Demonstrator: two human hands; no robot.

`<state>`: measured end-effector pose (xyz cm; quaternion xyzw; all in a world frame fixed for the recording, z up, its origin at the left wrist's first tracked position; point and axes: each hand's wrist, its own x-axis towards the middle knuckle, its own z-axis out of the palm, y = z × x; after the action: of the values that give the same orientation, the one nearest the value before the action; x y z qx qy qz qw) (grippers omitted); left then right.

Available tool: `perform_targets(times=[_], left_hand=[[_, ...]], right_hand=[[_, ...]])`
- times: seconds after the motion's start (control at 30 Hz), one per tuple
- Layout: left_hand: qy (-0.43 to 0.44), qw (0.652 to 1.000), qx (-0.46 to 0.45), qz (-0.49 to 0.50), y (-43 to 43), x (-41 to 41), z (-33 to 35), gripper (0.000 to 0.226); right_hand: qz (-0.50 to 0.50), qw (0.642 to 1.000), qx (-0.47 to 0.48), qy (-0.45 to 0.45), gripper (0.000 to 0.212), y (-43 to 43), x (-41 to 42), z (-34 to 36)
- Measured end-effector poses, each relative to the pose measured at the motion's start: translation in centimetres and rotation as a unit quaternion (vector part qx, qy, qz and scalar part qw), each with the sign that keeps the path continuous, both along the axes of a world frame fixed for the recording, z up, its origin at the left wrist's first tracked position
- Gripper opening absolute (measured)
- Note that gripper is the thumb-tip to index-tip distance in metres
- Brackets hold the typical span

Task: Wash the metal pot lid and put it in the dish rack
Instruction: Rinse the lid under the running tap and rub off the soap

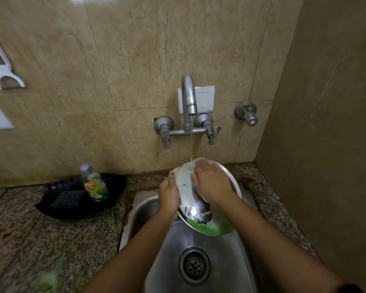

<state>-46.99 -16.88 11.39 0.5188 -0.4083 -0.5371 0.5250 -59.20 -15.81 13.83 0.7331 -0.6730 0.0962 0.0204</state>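
pot lid [190, 199]: round metal lid, tilted, held over the sink just below the tap, its upper edge toward the wall; white foam covers much of its face and a green patch shows at its lower edge.
water: a thin stream falls from the tap [189, 96] and lands on the lid's upper rim.
left hand [168, 194]: closed around the lid's left edge, thumb laid over the rim, fingers hidden behind the metal.
right hand [211, 185]: pressed palm-down on the lid's soapy face, fingers curled; i cannot tell whether it holds a scrubber underneath.
sink [226, 256]: steel basin below the lid, round drain [194, 265] near the bottom middle.
surface [19, 235]: speckled granite on both sides of the sink.
black tray [106, 205]: sits on the surface left of the sink, against the wall.
soap bottle [94, 183]: clear bottle with green liquid and a yellow label, standing in the tray.
dark scrub pad [69, 199]: lies in the tray, just left of the bottle.
wall: beige tiles, a white switch plate [206, 98] behind the tap, a separate valve knob [247, 114] to the right.
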Motion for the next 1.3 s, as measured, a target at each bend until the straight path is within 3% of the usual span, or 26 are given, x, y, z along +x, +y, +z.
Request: perform_targets(times=[0.07, 0.2, 0.3, 0.37, 0.47, 0.67, 0.73, 0.8, 0.87, 1.1, 1.2, 1.3], left_hand=[[-0.012, 1.000, -0.005, -0.009, -0.1, -0.3, 0.2, 0.038], [0.000, 0.999, 0.032, 0.007, -1.2, -0.1, 0.7, 0.041], [0.007, 0.998, 0.049, 0.033, -1.8, 1.2, 0.9, 0.043], [-0.012, 0.998, 0.038, 0.042, -2.0, 2.3, 0.9, 0.043], [-0.040, 0.998, 0.025, 0.031, -2.0, 3.2, 0.7, 0.039], [-0.072, 0.996, -0.031, -0.033, -1.5, 1.7, 0.4, 0.042], [-0.044, 0.998, -0.034, -0.026, -1.4, 1.3, 0.7, 0.039], [-0.031, 0.999, -0.033, -0.028, -1.2, 1.3, 1.0, 0.039], [-0.036, 0.998, -0.035, -0.036, -1.2, 1.6, 0.9, 0.040], [-0.053, 0.998, -0.036, -0.028, -0.8, 1.1, 1.2, 0.040], [-0.036, 0.999, -0.019, -0.028, -0.8, 0.8, 1.6, 0.041], [-0.012, 1.000, 0.015, 0.005, -1.3, 1.7, 1.6, 0.042]], right_hand=[[-0.014, 1.000, -0.019, 0.014, 0.053, -0.2, 0.3, 0.0], [0.169, 0.982, -0.076, 0.034, 0.053, 3.5, 2.1, -2.1], [0.249, 0.968, -0.034, 0.000, 0.053, 6.1, -1.9, -3.9], [0.213, 0.975, -0.026, -0.055, 0.056, 6.3, -5.4, -5.0], [0.061, 0.987, -0.030, -0.147, 0.057, 3.9, -7.9, -5.0], [0.135, 0.955, 0.065, -0.257, 0.045, -3.1, -4.4, 0.8], [0.175, 0.967, 0.073, -0.168, 0.047, -2.8, -2.2, 1.5], [0.201, 0.979, 0.004, -0.013, 0.053, -1.1, -0.6, 0.9], [0.207, 0.974, -0.058, 0.069, 0.054, 1.1, -0.2, 0.2], [0.032, 0.991, -0.120, 0.045, 0.053, 1.3, -0.2, -0.6], [0.124, 0.976, -0.154, 0.088, 0.052, 1.9, 2.0, -1.5], [0.285, 0.949, -0.121, 0.060, 0.046, 4.0, -0.5, -2.3]])
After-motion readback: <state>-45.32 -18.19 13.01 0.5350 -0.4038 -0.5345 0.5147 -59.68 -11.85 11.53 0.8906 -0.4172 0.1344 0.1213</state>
